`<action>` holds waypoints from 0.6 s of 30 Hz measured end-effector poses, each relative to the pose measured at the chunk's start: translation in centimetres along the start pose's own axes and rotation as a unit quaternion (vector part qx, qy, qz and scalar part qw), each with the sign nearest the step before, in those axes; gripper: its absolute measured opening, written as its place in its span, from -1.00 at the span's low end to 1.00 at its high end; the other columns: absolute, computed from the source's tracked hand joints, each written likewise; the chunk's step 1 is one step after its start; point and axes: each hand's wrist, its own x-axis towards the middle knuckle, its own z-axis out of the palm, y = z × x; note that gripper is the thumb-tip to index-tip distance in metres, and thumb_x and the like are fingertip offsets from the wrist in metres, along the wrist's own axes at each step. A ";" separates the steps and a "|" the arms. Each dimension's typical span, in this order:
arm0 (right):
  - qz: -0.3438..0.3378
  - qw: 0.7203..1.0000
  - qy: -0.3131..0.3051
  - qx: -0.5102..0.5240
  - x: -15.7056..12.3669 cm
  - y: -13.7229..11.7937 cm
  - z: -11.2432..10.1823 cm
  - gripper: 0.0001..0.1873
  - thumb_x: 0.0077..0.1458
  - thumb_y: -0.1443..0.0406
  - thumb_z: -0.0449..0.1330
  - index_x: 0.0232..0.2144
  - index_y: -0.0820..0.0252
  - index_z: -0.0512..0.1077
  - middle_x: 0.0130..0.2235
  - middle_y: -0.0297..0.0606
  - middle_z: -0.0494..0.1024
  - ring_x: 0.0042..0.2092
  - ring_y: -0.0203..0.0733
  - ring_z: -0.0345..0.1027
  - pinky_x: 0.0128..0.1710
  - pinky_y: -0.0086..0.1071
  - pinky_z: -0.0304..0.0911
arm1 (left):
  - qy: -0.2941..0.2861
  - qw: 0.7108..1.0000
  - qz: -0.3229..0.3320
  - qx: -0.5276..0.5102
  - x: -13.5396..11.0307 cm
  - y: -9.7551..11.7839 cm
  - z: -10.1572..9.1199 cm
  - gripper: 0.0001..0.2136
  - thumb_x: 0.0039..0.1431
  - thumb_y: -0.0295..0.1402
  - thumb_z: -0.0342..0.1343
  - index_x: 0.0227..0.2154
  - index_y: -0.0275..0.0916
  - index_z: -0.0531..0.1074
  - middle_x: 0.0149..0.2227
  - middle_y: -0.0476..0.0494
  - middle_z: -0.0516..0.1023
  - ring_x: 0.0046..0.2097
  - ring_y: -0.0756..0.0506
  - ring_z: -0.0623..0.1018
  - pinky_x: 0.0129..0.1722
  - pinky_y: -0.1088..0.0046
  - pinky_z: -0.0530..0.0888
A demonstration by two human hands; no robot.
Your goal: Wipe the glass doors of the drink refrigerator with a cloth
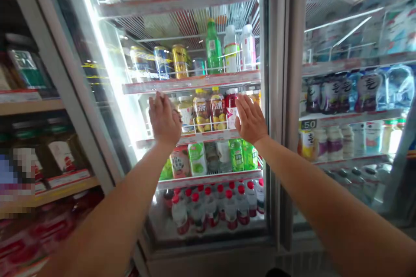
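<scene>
My left hand (pixel 164 120) and my right hand (pixel 250 119) are both raised in front of a drinks cooler, fingers stretched flat and together, holding nothing. They hover at the height of a shelf of yellow-labelled bottles (pixel 209 110) and a red bottle (pixel 231 108). The cooler's glass door (pixel 87 95) on the left stands swung outward. Cans (pixel 162 61) and a green bottle (pixel 212 47) stand on the shelf above my hands. Green-labelled bottles (pixel 240 155) sit on the shelf below.
Red-capped bottles (pixel 214 207) fill the cooler's bottom. A second cooler (pixel 354 108) with a shut glass door stands to the right, stocked with purple and white bottles. Wooden shelves (pixel 39 147) with dark bottles are on the left.
</scene>
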 end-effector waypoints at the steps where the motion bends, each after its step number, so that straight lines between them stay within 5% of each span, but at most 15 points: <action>1: -0.006 1.000 0.008 -0.006 0.0 0.0 0.1 -0.32 0.33 0.32 -0.05 0.44 0.32 -0.04 0.43 -0.05 0.16 0.48 -0.04 -0.12 0.45 -0.01 -0.10 | 0.003 1.000 0.011 0.009 0.0 1.6 0.6 -0.43 0.38 -0.39 -0.17 0.41 -0.42 0.01 0.49 -0.38 -0.12 0.50 -0.37 -0.24 0.45 -0.14 -0.07; 3: -0.015 1.000 0.022 -0.014 0.1 0.0 0.1 -0.30 0.33 0.32 -0.03 0.45 0.32 -0.06 0.42 -0.03 0.19 0.48 -0.03 -0.10 0.44 0.00 -0.07 | -0.003 0.997 0.068 0.025 -1.0 4.6 1.6 -0.44 0.37 -0.40 -0.13 0.40 -0.33 0.09 0.46 -0.31 0.02 0.50 -0.33 -0.13 0.44 -0.07 0.06; 5: -0.022 0.999 0.031 -0.016 0.1 -0.1 0.1 -0.29 0.32 0.32 -0.02 0.45 0.32 -0.07 0.41 -0.01 0.20 0.46 0.00 -0.06 0.43 0.01 -0.04 | -0.032 0.978 0.204 0.038 -3.1 6.3 2.3 -0.44 0.36 -0.42 -0.06 0.40 -0.20 0.14 0.43 -0.24 0.15 0.48 -0.29 -0.02 0.42 -0.02 0.13; 7: -0.022 0.999 0.037 -0.013 0.2 -0.2 0.1 -0.28 0.31 0.32 0.00 0.45 0.31 -0.06 0.39 0.02 0.22 0.45 0.02 -0.01 0.42 0.03 -0.03 | -0.054 0.936 0.343 0.050 -5.3 6.3 2.5 -0.45 0.33 -0.46 -0.02 0.37 -0.11 0.19 0.41 -0.15 0.20 0.46 -0.20 0.11 0.43 0.12 0.15; 9: -0.021 0.999 0.044 -0.006 0.2 -0.4 0.2 -0.27 0.30 0.34 0.01 0.45 0.30 -0.07 0.38 0.03 0.25 0.43 0.04 0.04 0.42 0.04 -0.03 | -0.063 0.910 0.403 0.069 -6.7 4.6 2.0 -0.48 0.34 -0.44 -0.01 0.34 -0.09 0.25 0.39 -0.08 0.23 0.44 -0.15 0.16 0.45 0.20 0.10; 11: -0.021 0.998 0.051 -0.002 0.3 -0.4 0.2 -0.26 0.29 0.36 0.01 0.46 0.29 -0.08 0.37 0.03 0.27 0.42 0.04 0.08 0.41 0.05 -0.01 | -0.049 0.918 0.381 0.092 -6.9 1.8 1.0 -0.50 0.36 -0.42 -0.01 0.33 -0.09 0.26 0.38 -0.06 0.27 0.44 -0.15 0.16 0.47 0.19 0.05; 14: -0.025 0.998 0.053 0.001 0.3 -0.4 0.3 -0.25 0.30 0.35 0.01 0.46 0.28 -0.09 0.37 0.02 0.27 0.42 0.05 0.08 0.40 0.05 0.02 | -0.005 0.959 0.265 0.102 -5.3 -2.3 -0.7 -0.46 0.34 -0.43 -0.05 0.38 -0.16 0.19 0.39 -0.18 0.24 0.45 -0.26 0.10 0.44 0.02 0.09; 18: -0.023 0.998 0.049 0.007 0.2 -0.3 0.3 -0.27 0.30 0.35 0.00 0.45 0.29 -0.07 0.37 0.02 0.26 0.43 0.05 0.06 0.40 0.07 0.02 | 0.054 0.992 0.095 0.055 -2.2 -3.7 -1.5 -0.42 0.35 -0.39 -0.11 0.42 -0.29 0.08 0.43 -0.38 0.11 0.47 -0.39 0.00 0.39 -0.16 0.13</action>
